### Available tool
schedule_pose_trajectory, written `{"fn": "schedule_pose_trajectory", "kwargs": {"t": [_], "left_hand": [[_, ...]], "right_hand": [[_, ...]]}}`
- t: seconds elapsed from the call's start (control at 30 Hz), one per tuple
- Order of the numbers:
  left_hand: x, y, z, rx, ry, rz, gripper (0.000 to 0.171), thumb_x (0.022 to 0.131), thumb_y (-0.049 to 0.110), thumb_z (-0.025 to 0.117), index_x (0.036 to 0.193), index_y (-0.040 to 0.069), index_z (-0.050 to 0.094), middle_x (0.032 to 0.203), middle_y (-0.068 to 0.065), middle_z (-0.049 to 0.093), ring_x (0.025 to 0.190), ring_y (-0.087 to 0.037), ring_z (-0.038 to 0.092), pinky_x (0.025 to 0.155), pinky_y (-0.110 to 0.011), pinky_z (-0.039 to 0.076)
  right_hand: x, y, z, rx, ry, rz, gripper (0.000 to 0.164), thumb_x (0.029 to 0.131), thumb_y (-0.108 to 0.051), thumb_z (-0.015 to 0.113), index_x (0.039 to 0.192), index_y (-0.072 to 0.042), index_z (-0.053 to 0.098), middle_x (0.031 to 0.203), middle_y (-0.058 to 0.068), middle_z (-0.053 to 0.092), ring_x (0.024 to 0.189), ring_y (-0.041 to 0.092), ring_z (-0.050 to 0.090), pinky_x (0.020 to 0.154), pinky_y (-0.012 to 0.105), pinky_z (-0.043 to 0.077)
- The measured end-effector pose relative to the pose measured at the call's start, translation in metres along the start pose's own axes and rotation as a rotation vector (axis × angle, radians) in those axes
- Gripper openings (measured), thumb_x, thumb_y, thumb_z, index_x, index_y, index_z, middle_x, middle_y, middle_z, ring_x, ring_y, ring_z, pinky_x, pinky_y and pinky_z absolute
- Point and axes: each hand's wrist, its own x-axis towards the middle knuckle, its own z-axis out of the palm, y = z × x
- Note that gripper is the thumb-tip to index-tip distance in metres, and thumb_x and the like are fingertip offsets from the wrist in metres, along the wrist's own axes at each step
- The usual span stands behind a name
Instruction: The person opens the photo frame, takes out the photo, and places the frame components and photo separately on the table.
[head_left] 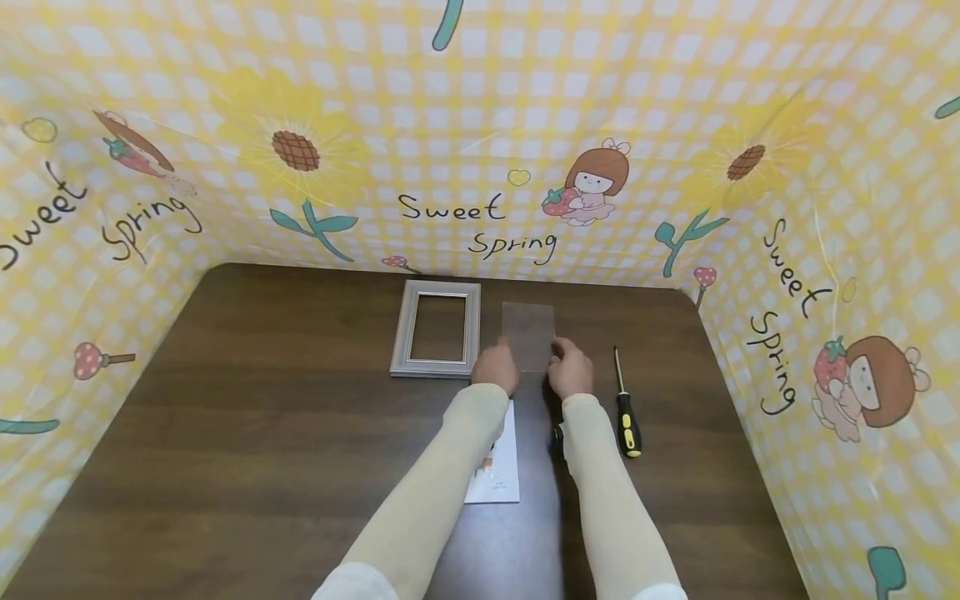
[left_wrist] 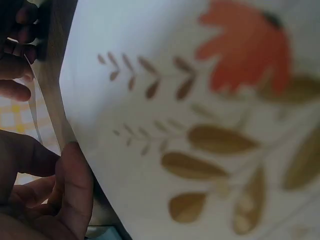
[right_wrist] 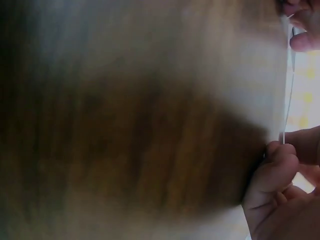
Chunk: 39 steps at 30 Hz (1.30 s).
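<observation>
A clear rectangular sheet [head_left: 528, 329] is held between both hands, close over the table in the head view. My left hand [head_left: 496, 367] pinches its left edge near the bottom corner, and my right hand [head_left: 571, 368] grips the opposite edge. In the right wrist view the right thumb and fingers [right_wrist: 280, 167] close on the thin edge of the sheet. The left thumb and curled fingers [left_wrist: 75, 185] show at the side of the left wrist view. Left of the sheet lies a grey picture frame [head_left: 400, 337], its middle see-through to the table.
A white card [head_left: 506, 479] with printed flowers lies partly hidden beneath the left forearm. To the right, a black and yellow screwdriver [head_left: 628, 425] points away from me. The brown table [head_left: 262, 433] meets a yellow checked cloth [head_left: 450, 150] at the back and sides.
</observation>
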Motion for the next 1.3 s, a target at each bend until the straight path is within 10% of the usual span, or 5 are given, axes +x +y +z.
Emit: {"fn": "schedule_pose_trajectory", "kwargs": {"t": [0.83,1.1,1.3], "left_hand": [[0.007,-0.002,0.002,0.046,-0.106,-0.065,0.035,0.102,0.010,0.046,0.137,0.012,0.045,0.093,-0.019,0.072,0.084,-0.036,0.070,0.071,-0.048,0.055],[0.008,-0.025,-0.043,-0.204,-0.055,0.013,0.043,0.100,0.011,0.055,0.143,0.012,0.054,0.122,-0.011,0.068,0.104,-0.031,0.066,0.088,-0.047,0.051],[-0.004,-0.053,-0.074,0.092,-0.108,0.140,0.047,0.096,0.021,0.067,0.141,0.010,0.056,0.129,-0.019,0.059,0.118,-0.040,0.054,0.097,-0.054,0.043]], "right_hand": [[0.001,-0.006,0.002,-0.225,-0.081,-0.083,0.039,0.099,-0.009,0.051,0.138,-0.012,0.059,0.109,0.021,0.071,0.091,0.041,0.067,0.078,0.056,0.052],[0.003,-0.005,0.003,-0.237,-0.130,-0.110,0.041,0.100,-0.009,0.049,0.141,-0.011,0.054,0.098,0.020,0.070,0.083,0.038,0.066,0.073,0.053,0.052],[0.005,-0.002,0.001,-0.271,-0.129,-0.117,0.039,0.101,-0.010,0.049,0.140,-0.011,0.053,0.097,0.021,0.068,0.084,0.038,0.066,0.072,0.053,0.053]]}}
